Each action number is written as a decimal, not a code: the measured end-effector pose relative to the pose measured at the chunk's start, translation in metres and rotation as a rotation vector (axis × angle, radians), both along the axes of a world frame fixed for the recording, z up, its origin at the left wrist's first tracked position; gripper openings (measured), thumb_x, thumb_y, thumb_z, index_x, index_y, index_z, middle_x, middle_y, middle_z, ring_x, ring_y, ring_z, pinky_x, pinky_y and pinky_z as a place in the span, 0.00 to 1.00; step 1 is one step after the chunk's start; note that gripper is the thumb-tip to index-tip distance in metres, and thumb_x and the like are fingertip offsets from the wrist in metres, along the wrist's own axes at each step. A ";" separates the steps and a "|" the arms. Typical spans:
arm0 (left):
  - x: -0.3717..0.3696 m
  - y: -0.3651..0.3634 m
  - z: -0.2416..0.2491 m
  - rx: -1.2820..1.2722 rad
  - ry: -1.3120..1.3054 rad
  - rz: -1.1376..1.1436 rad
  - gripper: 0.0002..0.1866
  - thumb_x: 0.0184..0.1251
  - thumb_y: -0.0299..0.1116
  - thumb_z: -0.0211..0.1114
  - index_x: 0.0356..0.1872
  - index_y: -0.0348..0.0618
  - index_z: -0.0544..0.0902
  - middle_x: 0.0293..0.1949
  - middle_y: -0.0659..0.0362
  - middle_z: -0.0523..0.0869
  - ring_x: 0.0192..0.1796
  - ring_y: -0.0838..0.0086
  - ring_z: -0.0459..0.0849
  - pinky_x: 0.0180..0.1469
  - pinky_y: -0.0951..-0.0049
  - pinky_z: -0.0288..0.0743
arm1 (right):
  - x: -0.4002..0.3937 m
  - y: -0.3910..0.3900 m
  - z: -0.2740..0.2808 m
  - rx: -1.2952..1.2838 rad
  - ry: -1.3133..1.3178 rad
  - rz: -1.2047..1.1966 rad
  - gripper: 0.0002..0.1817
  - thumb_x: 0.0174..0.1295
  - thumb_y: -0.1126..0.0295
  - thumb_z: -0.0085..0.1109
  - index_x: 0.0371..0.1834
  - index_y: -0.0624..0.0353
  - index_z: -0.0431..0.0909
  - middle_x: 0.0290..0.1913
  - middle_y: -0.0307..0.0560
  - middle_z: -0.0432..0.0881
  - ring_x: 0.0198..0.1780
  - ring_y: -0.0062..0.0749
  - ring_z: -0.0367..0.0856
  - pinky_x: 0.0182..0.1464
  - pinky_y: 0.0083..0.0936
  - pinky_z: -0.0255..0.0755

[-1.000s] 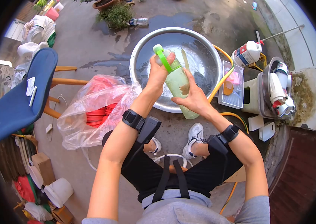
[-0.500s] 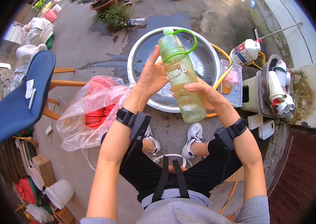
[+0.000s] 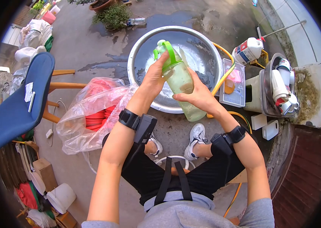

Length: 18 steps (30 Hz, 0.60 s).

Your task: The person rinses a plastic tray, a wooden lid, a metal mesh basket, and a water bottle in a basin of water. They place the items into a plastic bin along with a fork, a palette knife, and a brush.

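Green bottle [image 3: 181, 83] in both hands (over the basin [image 3: 206, 49])

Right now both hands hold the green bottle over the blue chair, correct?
Not quite. Left hand and right hand do hold the green bottle, but over the metal basin, not the blue chair, which stands off to the left. The head view shows it.
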<state>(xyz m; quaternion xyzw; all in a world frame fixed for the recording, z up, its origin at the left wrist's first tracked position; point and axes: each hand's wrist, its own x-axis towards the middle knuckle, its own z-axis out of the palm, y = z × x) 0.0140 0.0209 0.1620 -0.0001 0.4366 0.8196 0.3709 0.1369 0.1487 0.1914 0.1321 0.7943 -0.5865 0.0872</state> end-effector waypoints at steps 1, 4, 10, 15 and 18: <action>0.004 -0.001 -0.001 -0.028 -0.001 0.037 0.28 0.61 0.53 0.66 0.57 0.47 0.74 0.49 0.59 0.80 0.54 0.70 0.77 0.59 0.65 0.66 | 0.000 0.000 -0.001 -0.001 -0.001 -0.001 0.57 0.42 0.54 0.73 0.73 0.60 0.49 0.65 0.59 0.66 0.66 0.41 0.68 0.64 0.30 0.63; -0.001 -0.004 0.004 0.041 -0.040 -0.021 0.26 0.64 0.51 0.64 0.57 0.46 0.73 0.51 0.59 0.79 0.54 0.71 0.76 0.60 0.64 0.67 | 0.000 0.004 -0.006 0.085 -0.043 0.009 0.56 0.43 0.53 0.72 0.73 0.62 0.49 0.64 0.58 0.67 0.64 0.41 0.69 0.63 0.31 0.64; -0.002 -0.016 0.015 0.059 -0.057 -0.182 0.25 0.65 0.45 0.63 0.59 0.44 0.72 0.53 0.58 0.78 0.55 0.70 0.76 0.60 0.64 0.67 | -0.003 0.016 0.006 -0.586 -0.127 -0.006 0.43 0.49 0.58 0.70 0.67 0.60 0.59 0.54 0.49 0.72 0.54 0.30 0.73 0.56 0.29 0.69; -0.004 -0.014 0.011 -0.058 -0.021 -0.151 0.26 0.62 0.42 0.66 0.59 0.42 0.73 0.53 0.58 0.78 0.56 0.71 0.75 0.60 0.67 0.67 | -0.003 0.014 0.004 -0.482 -0.066 0.022 0.45 0.48 0.57 0.71 0.68 0.61 0.58 0.53 0.48 0.73 0.54 0.31 0.73 0.56 0.28 0.69; 0.000 -0.009 0.011 -0.070 -0.017 -0.102 0.26 0.61 0.41 0.67 0.58 0.41 0.73 0.53 0.58 0.78 0.56 0.71 0.75 0.61 0.67 0.66 | -0.004 0.014 0.000 -0.464 -0.053 0.020 0.46 0.48 0.57 0.71 0.68 0.61 0.58 0.53 0.48 0.73 0.54 0.31 0.74 0.56 0.28 0.69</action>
